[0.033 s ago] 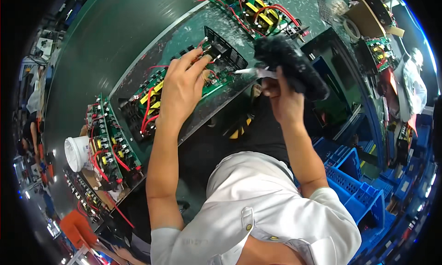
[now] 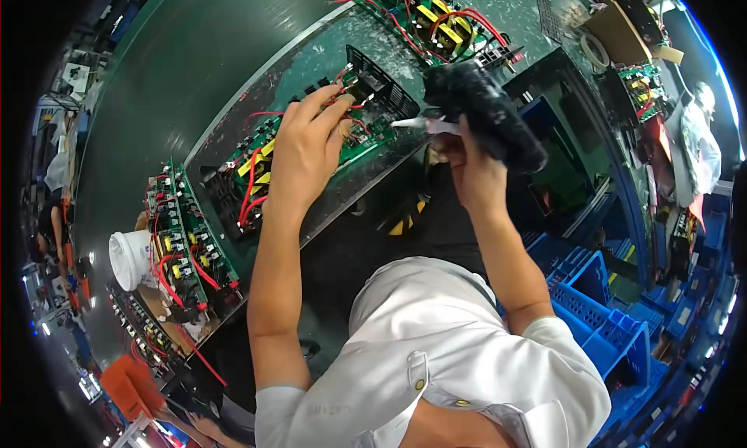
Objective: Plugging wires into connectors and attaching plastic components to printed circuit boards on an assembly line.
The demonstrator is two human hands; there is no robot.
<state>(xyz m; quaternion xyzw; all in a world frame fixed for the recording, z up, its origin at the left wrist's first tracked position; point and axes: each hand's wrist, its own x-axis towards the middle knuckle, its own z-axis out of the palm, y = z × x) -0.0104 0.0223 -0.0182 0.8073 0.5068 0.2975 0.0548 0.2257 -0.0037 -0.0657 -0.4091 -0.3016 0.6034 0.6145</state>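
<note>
My left hand (image 2: 305, 148) reaches over a green circuit board (image 2: 364, 147) with yellow-wrapped coils and red wires. Its fingers are stretched out and apart, resting at small parts and wires near a black vented panel (image 2: 383, 82) at the board's far right end. What lies under the fingertips is hidden. My right hand (image 2: 476, 164) is closed round a dispenser with a white tapered nozzle (image 2: 410, 124) and a bulky, dark, fuzzy-looking body (image 2: 486, 109). The body's exact kind is blurred. The nozzle points left toward the board, just right of it, and appears apart from it.
Another wired board (image 2: 447, 28) lies at the back of the bench. More boards (image 2: 183, 249) stand at left beside a white bucket (image 2: 128, 260). On the right are a dark open case (image 2: 576, 121), a tape roll (image 2: 595, 51) and blue crates (image 2: 599, 323). An orange piece (image 2: 131, 386) sits lower left.
My right hand has shifted slightly left with the dispenser, bringing its nozzle a little closer to the board. My left hand has barely moved.
</note>
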